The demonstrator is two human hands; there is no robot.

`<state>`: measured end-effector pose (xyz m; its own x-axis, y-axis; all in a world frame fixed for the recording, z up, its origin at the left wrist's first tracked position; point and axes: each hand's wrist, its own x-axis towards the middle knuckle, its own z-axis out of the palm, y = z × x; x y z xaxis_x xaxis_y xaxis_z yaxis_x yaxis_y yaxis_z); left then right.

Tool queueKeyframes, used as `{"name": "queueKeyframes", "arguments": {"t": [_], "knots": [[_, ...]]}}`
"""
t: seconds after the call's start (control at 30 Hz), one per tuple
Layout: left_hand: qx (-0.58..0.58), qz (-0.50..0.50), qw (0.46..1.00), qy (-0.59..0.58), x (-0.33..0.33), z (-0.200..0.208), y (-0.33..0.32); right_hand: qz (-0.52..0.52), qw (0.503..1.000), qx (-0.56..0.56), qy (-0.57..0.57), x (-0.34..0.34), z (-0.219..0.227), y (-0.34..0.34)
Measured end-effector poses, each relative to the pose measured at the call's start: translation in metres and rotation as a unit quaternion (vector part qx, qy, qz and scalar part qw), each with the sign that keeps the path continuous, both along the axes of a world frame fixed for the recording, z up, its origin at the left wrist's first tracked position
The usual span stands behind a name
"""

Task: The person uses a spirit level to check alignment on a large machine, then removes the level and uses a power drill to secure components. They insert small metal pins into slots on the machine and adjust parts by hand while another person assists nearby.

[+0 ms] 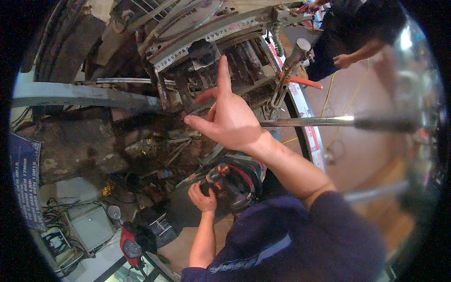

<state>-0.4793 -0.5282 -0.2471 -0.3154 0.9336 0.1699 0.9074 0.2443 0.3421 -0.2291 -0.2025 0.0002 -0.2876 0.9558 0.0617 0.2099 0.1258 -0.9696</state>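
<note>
My right hand [230, 115] reaches over a grimy metal machine, holding nothing. Its index finger stretches toward a black lobed knob [203, 51] on a small metal plate, with the thumb out to the side and the other fingers partly bent. Behind the knob runs a white measuring scale [230, 30] along a metal bar. Lower down, my left hand [203, 197] curls its fingers around the dark end of a black object with orange parts [221, 176], perhaps a power tool; its exact kind is unclear.
Another person's hand [343, 61] hangs at the upper right, near a red-orange lever [305, 82]. A shiny metal rod [310, 121] crosses to the right. Yellow cable [331, 89] lies on the floor. A red and black device [130, 244] and a grey box [91, 228] stand lower left.
</note>
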Motion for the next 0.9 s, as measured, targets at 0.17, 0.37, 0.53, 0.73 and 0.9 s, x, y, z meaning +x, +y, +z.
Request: {"name": "queueKeyframes", "arguments": {"t": [0.17, 0.37, 0.53, 0.73, 0.9], "knots": [[-0.004, 0.001, 1.000, 0.011, -0.0011, -0.0009, -0.0007, 0.019, 1.000, -0.015, 0.018, 0.0004, 0.0008, 0.0004], [-0.014, 0.004, 1.000, -0.005, -0.0021, -0.0011, 0.0001, 0.020, 0.999, -0.022, 0.012, -0.0015, 0.0024, 0.0008], [-0.016, 0.008, 1.000, -0.012, -0.0018, -0.0016, -0.0005, 0.028, 0.998, -0.044, 0.025, -0.0017, 0.0035, 0.0017], [-0.010, 0.007, 1.000, 0.003, -0.0020, -0.0043, -0.0009, 0.030, 0.998, -0.049, 0.030, -0.0026, 0.0036, 0.0016], [-0.007, 0.008, 1.000, -0.004, -0.0020, -0.0046, -0.0006, 0.027, 0.999, -0.041, 0.023, -0.0034, 0.0027, 0.0017]]}}
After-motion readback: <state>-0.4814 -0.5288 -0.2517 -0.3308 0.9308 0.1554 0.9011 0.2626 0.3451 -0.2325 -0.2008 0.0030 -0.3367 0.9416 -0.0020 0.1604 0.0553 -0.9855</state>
